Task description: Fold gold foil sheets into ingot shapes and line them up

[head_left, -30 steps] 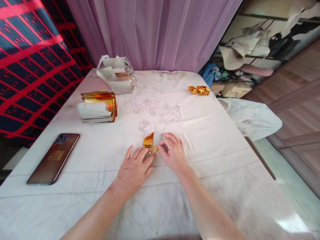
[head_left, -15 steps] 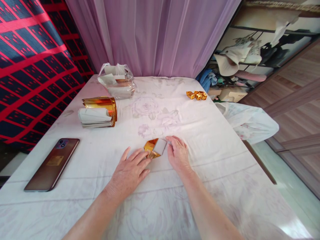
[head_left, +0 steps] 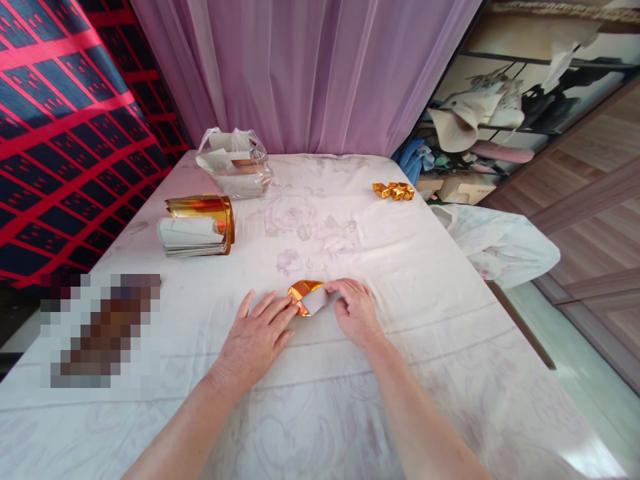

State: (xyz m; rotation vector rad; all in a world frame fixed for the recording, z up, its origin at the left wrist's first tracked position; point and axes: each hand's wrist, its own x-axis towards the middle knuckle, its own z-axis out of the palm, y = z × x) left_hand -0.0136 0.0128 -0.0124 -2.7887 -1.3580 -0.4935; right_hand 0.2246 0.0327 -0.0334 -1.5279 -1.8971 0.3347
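Observation:
A small sheet of gold foil paper (head_left: 304, 289), partly folded with its pale side (head_left: 317, 301) showing, lies on the table between my hands. My left hand (head_left: 261, 327) rests palm down with fingers spread, its fingertips pressing on the paper's left end. My right hand (head_left: 356, 310) has curled fingers at the right corner, which bends upward under the fingertips. The right thumb is tucked beneath and partly hidden.
A bundle of gold foil sheets (head_left: 200, 230) stands at left, with a clear plastic bag of papers (head_left: 235, 167) behind it. Folded gold foil pieces (head_left: 395, 191) sit at back right. A phone (head_left: 107, 330), pixelated, lies at left. A white bag (head_left: 505, 247) hangs by the right edge.
My right hand has moved slightly left onto the foil paper's right corner. That corner has lifted and curved toward the left. My left hand has stayed nearly in place.

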